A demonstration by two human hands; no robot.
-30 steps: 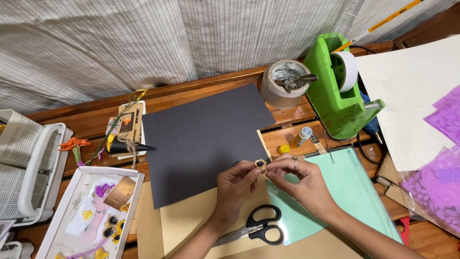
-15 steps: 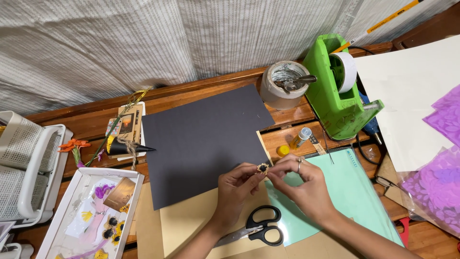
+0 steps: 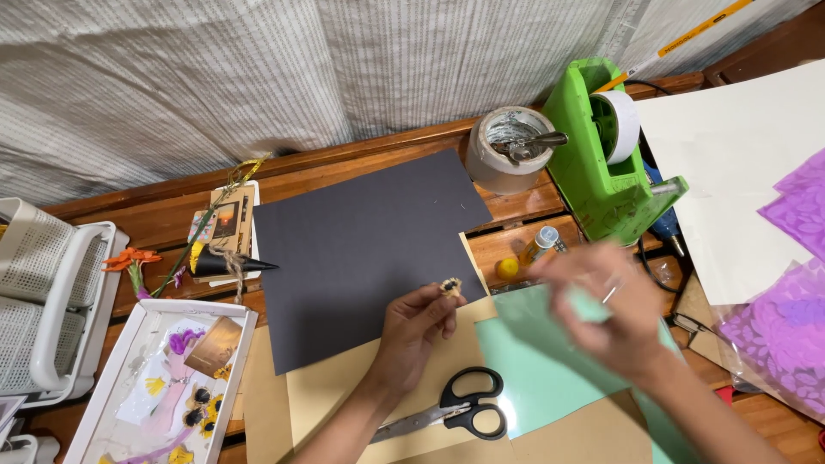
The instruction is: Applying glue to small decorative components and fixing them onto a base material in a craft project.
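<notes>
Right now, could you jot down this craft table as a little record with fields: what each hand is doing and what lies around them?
left hand: pinches a small dried flower head between fingertips, above the dark grey paper sheet
right hand: blurred, raised over the pale green sheet; holds nothing that can be made out
near the hands: black-handled scissors on tan card
back right: green tape dispenser; tape roll holding metal clips
left: white tray of pressed flowers

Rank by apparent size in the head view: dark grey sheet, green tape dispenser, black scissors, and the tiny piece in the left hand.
1. dark grey sheet
2. green tape dispenser
3. black scissors
4. tiny piece, pinched by the left hand
</notes>
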